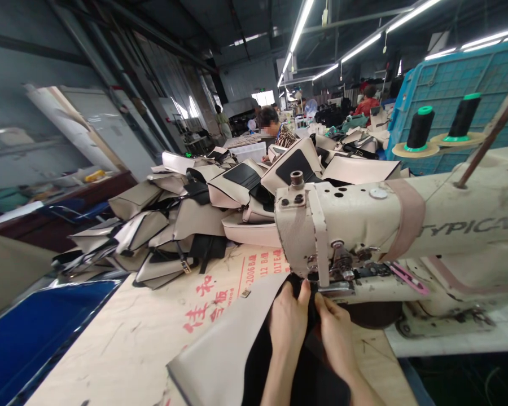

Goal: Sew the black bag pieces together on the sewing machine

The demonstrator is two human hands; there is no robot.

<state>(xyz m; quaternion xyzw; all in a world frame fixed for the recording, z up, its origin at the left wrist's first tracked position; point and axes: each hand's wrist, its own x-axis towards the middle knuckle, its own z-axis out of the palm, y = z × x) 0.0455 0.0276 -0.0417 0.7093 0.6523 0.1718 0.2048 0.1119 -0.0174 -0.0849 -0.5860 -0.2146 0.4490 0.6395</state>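
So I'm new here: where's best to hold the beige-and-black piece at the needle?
The beige-and-black piece lies flat, with the machine head behind it, so probably hold its black edge from the near side, as the left hand and right hand do.

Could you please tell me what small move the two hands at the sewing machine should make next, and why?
Probably ease the flat black and beige leather-like panel slightly forward under the presser foot of the cream sewing machine: the left hand and right hand pinch its black edge right at the foot.

Both hands, left [288,318] and right [336,332], press beige-black panel [224,355] under sewing machine [364,225] head.
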